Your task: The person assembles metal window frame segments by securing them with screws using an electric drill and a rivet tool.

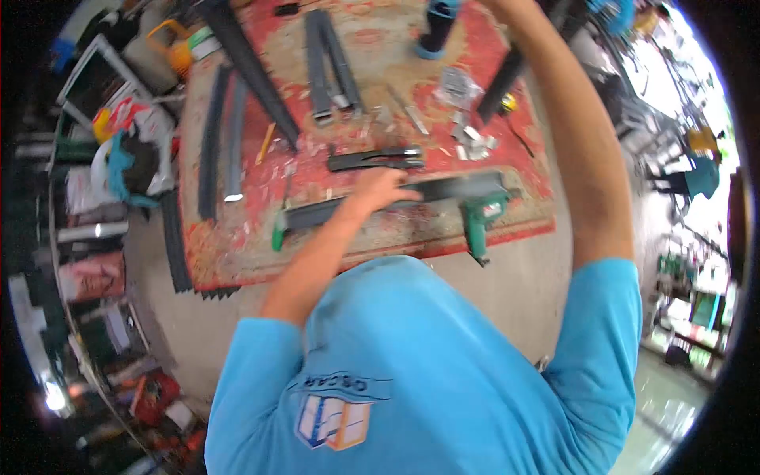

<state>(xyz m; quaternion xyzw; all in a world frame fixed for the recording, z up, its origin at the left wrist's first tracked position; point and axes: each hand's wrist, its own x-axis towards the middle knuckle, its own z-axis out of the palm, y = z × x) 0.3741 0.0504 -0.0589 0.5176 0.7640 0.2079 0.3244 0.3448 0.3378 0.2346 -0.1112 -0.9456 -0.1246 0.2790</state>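
My left hand [378,190] is over the middle of a long dark grey profile [451,188], its fingers apart and slightly blurred. Just beyond it lies a black tool or bracket [372,160]. A green power tool [476,222] rests at the profile's right end, and a green-handled tool [279,229] is by its left end. My right forearm [582,150] stretches up past the top edge of the view, where the hand is cut off.
The worn red table [222,261] holds grey profiles [318,71], a yellow pencil [265,144], a plastic bag [457,85], small metal pieces [473,144] and a blue-and-black object [437,32]. Dark bars [253,71] slant above it. Cluttered shelves [95,273] stand left.
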